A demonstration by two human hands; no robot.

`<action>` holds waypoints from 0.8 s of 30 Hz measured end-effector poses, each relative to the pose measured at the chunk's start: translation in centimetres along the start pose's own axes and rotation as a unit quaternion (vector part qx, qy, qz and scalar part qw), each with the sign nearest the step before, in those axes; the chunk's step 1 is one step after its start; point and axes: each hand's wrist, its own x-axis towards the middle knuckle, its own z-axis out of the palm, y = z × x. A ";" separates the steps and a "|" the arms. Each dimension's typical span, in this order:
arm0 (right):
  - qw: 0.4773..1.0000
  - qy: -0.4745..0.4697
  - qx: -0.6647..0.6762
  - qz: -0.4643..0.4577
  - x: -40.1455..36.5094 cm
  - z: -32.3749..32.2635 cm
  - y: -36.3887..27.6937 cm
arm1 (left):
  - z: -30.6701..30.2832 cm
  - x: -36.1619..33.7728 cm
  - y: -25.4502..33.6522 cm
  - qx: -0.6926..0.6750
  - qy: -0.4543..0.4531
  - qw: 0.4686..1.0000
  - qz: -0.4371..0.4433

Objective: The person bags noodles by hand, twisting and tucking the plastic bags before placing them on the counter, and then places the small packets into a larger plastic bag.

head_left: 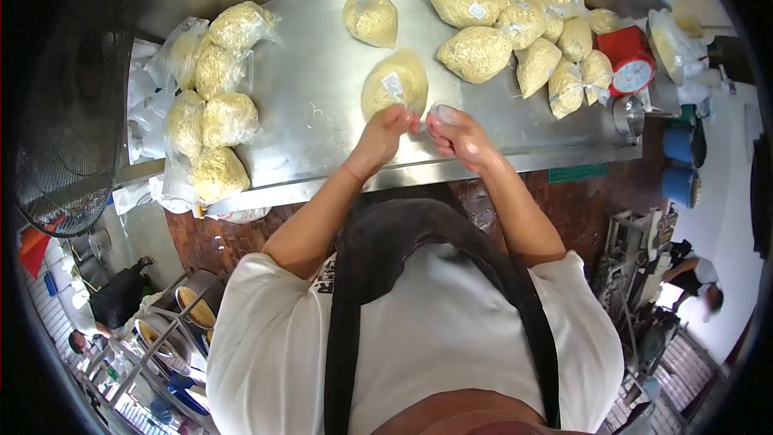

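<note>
I see a yellow-filled bag [412,79] on the bench [298,56]. My left hand [385,127] pinches its near end; my right hand [459,140] grips clear plastic [444,114] close by. I think this is the closing step; the next move needs a snug hold.

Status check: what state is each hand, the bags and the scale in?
Near bag: filled, blurred, closure hidden
Left hand: closed at Near bag
Right hand: closed on plastic
Far bag: filled
Left bags: filled, clustered
Right bags: filled, clustered
Scale: dial unreadable
</note>
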 end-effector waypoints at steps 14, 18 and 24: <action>0.938 0.129 -0.241 -0.213 10.1 5.9 6.3 | -5.4 2.0 -8.2 0.335 0.204 0.911 0.131; 0.874 0.123 -0.367 -0.295 10.4 5.9 7.1 | -5.0 2.4 -8.0 0.355 0.211 0.901 0.131; 0.932 0.015 -0.293 -0.214 12.9 3.8 6.0 | -5.6 3.5 -6.8 0.188 0.283 0.933 0.119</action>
